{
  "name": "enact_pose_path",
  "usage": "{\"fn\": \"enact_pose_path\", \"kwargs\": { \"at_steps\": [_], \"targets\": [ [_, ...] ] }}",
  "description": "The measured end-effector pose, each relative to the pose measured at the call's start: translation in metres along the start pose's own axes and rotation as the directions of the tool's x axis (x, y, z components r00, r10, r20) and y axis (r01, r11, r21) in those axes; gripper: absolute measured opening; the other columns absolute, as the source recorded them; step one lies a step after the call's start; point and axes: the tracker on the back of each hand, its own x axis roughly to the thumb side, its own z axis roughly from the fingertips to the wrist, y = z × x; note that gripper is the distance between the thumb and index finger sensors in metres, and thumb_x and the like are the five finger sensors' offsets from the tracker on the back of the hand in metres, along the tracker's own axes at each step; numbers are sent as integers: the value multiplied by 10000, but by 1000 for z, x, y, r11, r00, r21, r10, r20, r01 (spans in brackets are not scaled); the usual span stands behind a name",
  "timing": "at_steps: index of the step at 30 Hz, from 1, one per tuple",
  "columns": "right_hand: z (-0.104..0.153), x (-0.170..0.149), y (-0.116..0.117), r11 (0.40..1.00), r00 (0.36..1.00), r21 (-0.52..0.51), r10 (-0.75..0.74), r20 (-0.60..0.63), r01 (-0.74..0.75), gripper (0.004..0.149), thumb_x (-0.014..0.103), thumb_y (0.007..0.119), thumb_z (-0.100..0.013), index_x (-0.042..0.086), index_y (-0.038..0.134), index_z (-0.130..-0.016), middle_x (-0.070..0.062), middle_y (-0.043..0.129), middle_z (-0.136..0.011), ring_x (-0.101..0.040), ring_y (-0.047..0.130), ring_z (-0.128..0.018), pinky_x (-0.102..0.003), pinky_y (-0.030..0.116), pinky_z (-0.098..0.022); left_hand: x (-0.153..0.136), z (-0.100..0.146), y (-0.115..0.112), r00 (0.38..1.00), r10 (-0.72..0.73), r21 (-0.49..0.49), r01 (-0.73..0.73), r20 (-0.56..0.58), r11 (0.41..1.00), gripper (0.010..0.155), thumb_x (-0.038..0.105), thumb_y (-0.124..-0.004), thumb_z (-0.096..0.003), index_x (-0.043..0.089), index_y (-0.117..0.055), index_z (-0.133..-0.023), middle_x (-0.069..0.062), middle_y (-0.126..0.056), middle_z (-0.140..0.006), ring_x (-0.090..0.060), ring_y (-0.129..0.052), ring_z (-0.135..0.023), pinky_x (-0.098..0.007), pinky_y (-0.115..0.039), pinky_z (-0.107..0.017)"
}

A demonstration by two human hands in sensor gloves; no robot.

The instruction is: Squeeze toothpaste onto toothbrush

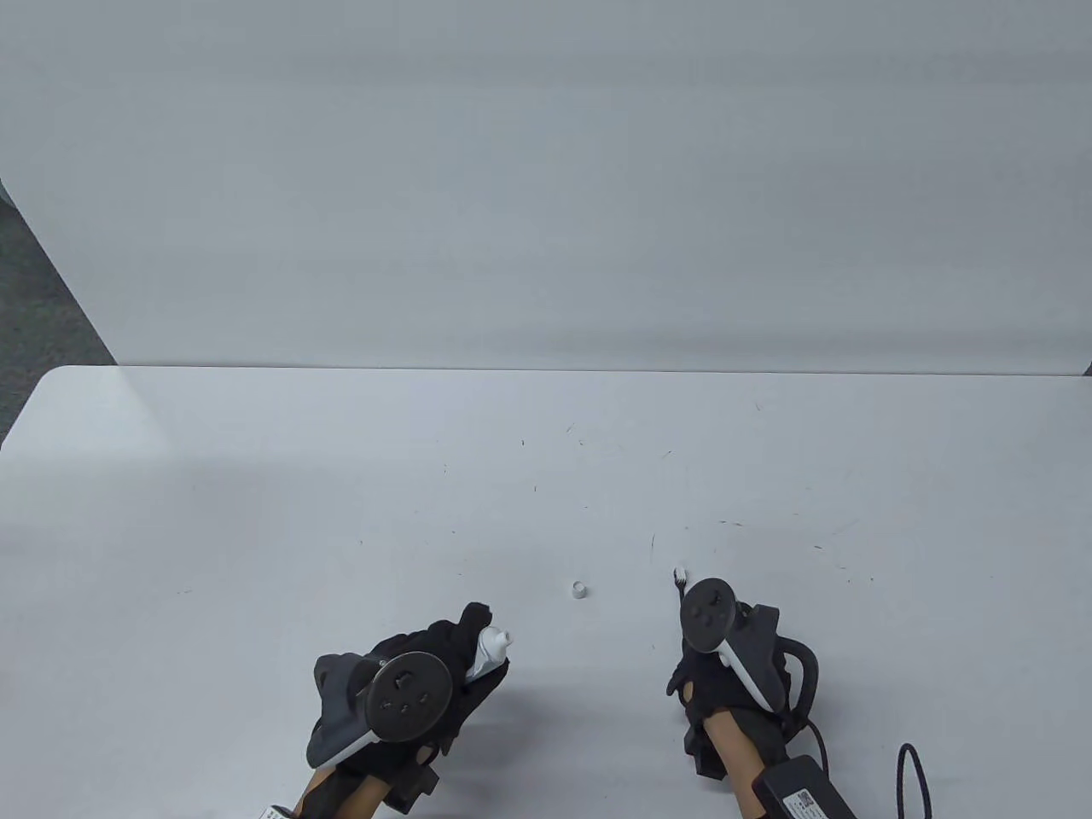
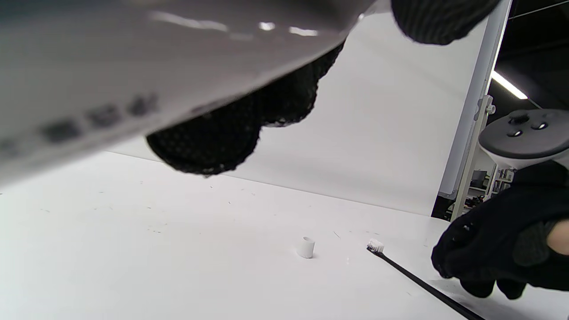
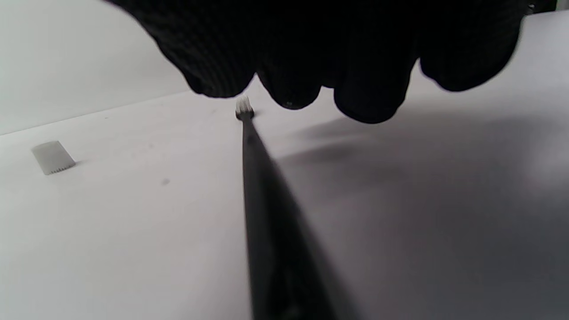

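Observation:
My left hand [image 1: 431, 653] grips a white toothpaste tube [image 1: 488, 652], its open nozzle pointing right, low over the table's near edge. The tube fills the top of the left wrist view [image 2: 133, 66], with my fingers [image 2: 213, 142] wrapped around it. The small white cap [image 1: 580, 589] stands on the table between the hands. A black toothbrush [image 2: 418, 281] with white bristles [image 1: 679, 575] lies flat on the table. My right hand [image 1: 695, 678] hovers over its handle [image 3: 262, 213] with fingers [image 3: 360, 89] curled down; no finger visibly grips it.
The white table [image 1: 341, 478] ends at a far edge with a white wall panel [image 1: 546, 171] behind it. A dark cable and a black box [image 1: 810, 793] trail from my right wrist at the bottom right.

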Motion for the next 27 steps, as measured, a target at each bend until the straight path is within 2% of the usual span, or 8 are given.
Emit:
{"fn": "enact_pose_path", "kwargs": {
  "at_steps": [1, 3, 8, 15, 16, 21, 25, 27],
  "targets": [
    [-1, 0, 6, 1000, 1000, 30, -4, -19, 4, 485, 290, 844, -380, -5, 868, -764, -230, 729, -926, -405, 888, -679, -597, 781, -436, 0, 0, -1, 1000, -1, -4, 0, -3, 1000, 836, 701, -715, -331, 170, -661, -976, -186, -884, -783, -470, -988, -578, -591, -843, -404],
    [0, 4, 8, 999, 999, -22, 42, -33, -43, 476, 303, 852, -375, -3, 870, -740, -226, 728, -922, -394, 886, -668, -586, 786, -427, 0, 0, -1, 1000, -1, -7, 1, -6, 1000, 837, 701, -718, -330, 169, -665, -974, -186, -887, -781, -471, -989, -577, -591, -844, -403],
    [-1, 13, 19, 991, 990, -54, 122, -70, -126, 427, 272, 870, -363, -15, 838, -677, -221, 722, -896, -387, 859, -650, -580, 781, -417, 0, 0, 0, 1000, -5, -7, 5, -12, 1000, 836, 699, -721, -329, 167, -669, -972, -187, -890, -778, -473, -990, -575, -592, -844, -400],
    [-6, 15, 20, 996, 988, 22, 92, -121, -90, 417, 259, 851, -358, -42, 832, -647, -229, 677, -897, -396, 810, -667, -591, 755, -437, 1, -1, -2, 1000, -12, -19, 11, -15, 1000, 833, 697, -722, -326, 166, -679, -966, -186, -896, -773, -472, -996, -570, -590, -848, -398],
    [-6, 15, 19, 996, 990, 19, 88, -114, -87, 424, 264, 855, -358, -45, 837, -648, -232, 675, -898, -398, 807, -666, -592, 753, -437, 1, -1, -2, 1000, -12, -20, 12, -15, 1000, 830, 697, -723, -326, 166, -685, -962, -117, -904, -778, -470, -998, -569, -587, -850, -398],
    [-1, 13, 10, 998, 998, -15, 59, -26, -59, 424, 271, 857, -353, -38, 851, -644, -219, 712, -886, -386, 864, -649, -582, 789, -422, 0, -1, -2, 1000, -12, -11, 12, -21, 1000, 823, 689, -715, -325, 140, -706, -939, -144, -911, -765, -473, -1010, -558, -585, -855, -388],
    [15, 19, -21, 980, 970, -87, -159, 185, 177, 411, 266, 846, -347, -18, 827, -643, -216, 750, -848, -354, 971, -564, -547, 875, -358, 0, -1, -2, 1000, -10, -8, 10, -20, 1000, 813, 679, -713, -332, 125, -723, -927, -152, -920, -756, -477, -1018, -551, -584, -858, -382],
    [28, 26, -38, 957, 921, -113, -219, 322, 267, 405, 264, 843, -344, -12, 821, -640, -220, 760, -831, -283, 1044, -435, -483, 939, -267, 1, -2, -3, 1000, -14, -7, 14, -15, 1000, 810, 678, -718, -333, 122, -731, -922, -152, -924, -753, -476, -1022, -548, -582, -859, -382]
  ]
}}
